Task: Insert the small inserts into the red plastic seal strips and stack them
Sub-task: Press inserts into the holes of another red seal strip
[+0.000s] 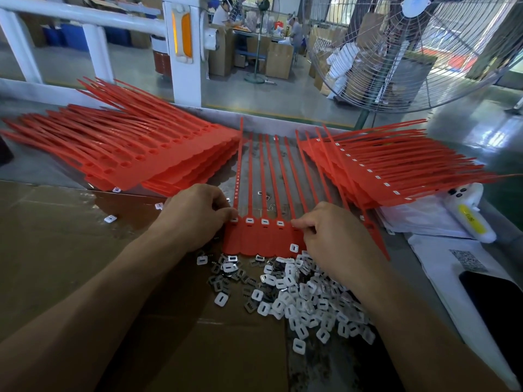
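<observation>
I saw no bin or tray: the small white and metal inserts [297,290] lay loose in a heap on the bench [56,236], lower centre of the frame. Just above the heap lay a joined row of red plastic seal strips [263,239], tails pointing up the frame, white inserts seated in four heads. My left hand [195,213] came in from lower left, knuckles up, fingers curled and pressing the row's leftmost head. My right hand [334,236] reached from lower right, fingers [300,222] pinched narrow at the rightmost head. Stacks of red strips sat upper left [127,154] and upper right [382,168].
</observation>
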Available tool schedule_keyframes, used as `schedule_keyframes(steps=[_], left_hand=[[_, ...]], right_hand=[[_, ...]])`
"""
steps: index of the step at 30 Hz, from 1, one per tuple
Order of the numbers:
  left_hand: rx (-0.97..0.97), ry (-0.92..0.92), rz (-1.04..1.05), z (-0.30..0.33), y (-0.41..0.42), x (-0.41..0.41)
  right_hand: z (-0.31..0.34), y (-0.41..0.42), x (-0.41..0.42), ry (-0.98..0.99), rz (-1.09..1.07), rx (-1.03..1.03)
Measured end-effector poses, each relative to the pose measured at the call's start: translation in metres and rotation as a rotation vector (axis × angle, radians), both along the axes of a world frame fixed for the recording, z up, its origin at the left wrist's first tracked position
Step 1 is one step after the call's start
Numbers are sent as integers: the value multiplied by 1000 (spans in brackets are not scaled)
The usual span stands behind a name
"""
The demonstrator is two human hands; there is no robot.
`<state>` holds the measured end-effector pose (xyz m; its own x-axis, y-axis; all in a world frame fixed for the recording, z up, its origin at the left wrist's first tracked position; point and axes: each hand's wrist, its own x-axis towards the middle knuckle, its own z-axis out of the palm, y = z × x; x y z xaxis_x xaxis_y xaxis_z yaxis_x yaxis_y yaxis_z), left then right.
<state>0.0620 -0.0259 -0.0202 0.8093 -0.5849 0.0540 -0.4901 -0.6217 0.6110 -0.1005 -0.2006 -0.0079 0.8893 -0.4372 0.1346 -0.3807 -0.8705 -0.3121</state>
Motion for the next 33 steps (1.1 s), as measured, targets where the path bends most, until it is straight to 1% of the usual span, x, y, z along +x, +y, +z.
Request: schedule_keyframes(steps=[6, 9, 11, 13, 17, 19, 22, 25, 33], left_hand=[[-16, 8, 4, 0, 0, -2], [-13, 8, 11, 0, 1, -2], [-12, 10, 11, 0, 1, -2], [-12, 7, 10, 0, 1, -1], [-24, -2, 7, 0, 1, -1], [-20, -7, 6, -1, 1, 0], [-13, -8, 4, -2, 1, 0], [-13, -6, 2, -2, 2, 1], [-15, -3, 1, 0, 2, -2]], right_hand=[[10, 8, -2, 28, 4, -123], [10, 19, 0, 90, 24, -297], [9, 23, 0, 98, 39, -336], [9, 17, -3, 73, 52, -247], [16, 5, -13, -69, 34, 48], [17, 1, -15, -54, 68, 103], [18, -1, -18, 20, 81, 126], [20, 1, -19, 81, 103, 70], [15, 2, -17, 52, 134, 31]])
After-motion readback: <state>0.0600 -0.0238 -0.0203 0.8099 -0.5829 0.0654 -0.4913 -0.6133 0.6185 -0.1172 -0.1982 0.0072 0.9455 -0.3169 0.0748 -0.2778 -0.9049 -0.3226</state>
